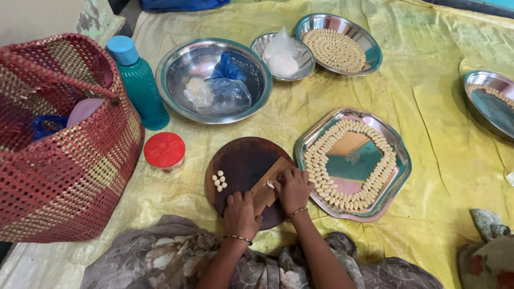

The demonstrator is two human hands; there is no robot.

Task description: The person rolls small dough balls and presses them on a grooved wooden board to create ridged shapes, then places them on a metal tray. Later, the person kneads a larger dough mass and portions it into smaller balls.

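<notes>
Ridged wooden comb [266, 185] lies on a round dark board [241, 163] over crinkled yellow sheeting [428, 107], left hand [240, 212] fingers curled pinning it, right hand [292, 187] fingers pressing a dough bit, steel tray [404, 160] just beside.

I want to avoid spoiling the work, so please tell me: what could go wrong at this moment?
1. The right hand presses a small dough piece on the wooden comb; too much pressure may flatten it.
2. The left hand steadies the comb near the round board edge; it might slip.
3. The loose dough balls lie close by and could be knocked off the board.
</notes>
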